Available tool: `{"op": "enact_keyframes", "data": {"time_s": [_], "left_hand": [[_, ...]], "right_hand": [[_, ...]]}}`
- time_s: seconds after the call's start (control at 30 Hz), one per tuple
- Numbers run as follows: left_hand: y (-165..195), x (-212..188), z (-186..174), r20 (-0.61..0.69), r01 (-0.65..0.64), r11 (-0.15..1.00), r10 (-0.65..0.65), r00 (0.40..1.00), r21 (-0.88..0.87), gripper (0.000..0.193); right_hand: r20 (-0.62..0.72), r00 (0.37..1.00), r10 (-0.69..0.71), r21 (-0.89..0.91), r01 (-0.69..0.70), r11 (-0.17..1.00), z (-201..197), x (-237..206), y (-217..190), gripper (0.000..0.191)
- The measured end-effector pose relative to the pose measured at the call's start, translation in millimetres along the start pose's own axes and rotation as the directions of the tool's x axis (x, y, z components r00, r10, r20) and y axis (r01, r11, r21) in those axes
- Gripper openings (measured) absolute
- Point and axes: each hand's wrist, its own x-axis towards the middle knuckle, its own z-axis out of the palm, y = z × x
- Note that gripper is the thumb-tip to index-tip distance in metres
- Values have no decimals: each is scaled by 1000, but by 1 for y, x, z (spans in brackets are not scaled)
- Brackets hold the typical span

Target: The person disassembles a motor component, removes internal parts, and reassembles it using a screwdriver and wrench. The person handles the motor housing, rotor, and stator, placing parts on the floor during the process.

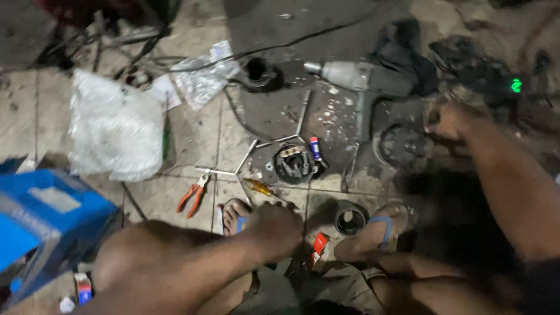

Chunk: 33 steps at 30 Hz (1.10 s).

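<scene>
Down by my feet, my left hand (274,230) is curled low over the tiled floor (192,137) — the fingers look bent under, but blur hides whether they grip anything. Just ahead of those fingers lies a yellow-handled screwdriver (258,187), and beyond it a round black motor part (294,164) with a T-shaped wrench (230,169) beside it. Orange-handled pliers (192,198) lie off to their left. A black ring-shaped cup (350,219) sits just to their right, by my sandal. My right hand (449,121) reaches far out, touching a dark round part (402,146) — I cannot tell how open its fingers are.
</scene>
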Motion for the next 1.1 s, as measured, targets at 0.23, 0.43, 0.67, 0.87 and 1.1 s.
{"op": "enact_keyframes", "data": {"time_s": [0.23, 0.43, 0.67, 0.87, 1.1], "left_hand": [[11, -13, 16, 37, -64, 996, 67, 997, -67, 29], [-9, -15, 25, -71, -58, 998, 56, 996, -38, 35], [-18, -15, 19, -40, 39, 995, -43, 998, -92, 29], [-17, -41, 14, -251, -10, 996, -13, 968, -92, 20], [-1, -53, -4, -138, -189, 953, 160, 977, -238, 53]], "right_hand": [[38, 999, 0, 8, 0, 1000, 1, 12, -31, 41], [61, 993, -103, -162, 112, 980, -6, 14, -61, 68], [290, 957, 17, 18, -23, 1000, 1, 0, -84, 120], [249, 968, 5, -107, 23, 994, -3, -25, -97, 121], [-134, 985, -111, -4, 111, 994, -84, -35, -120, 79]]}}
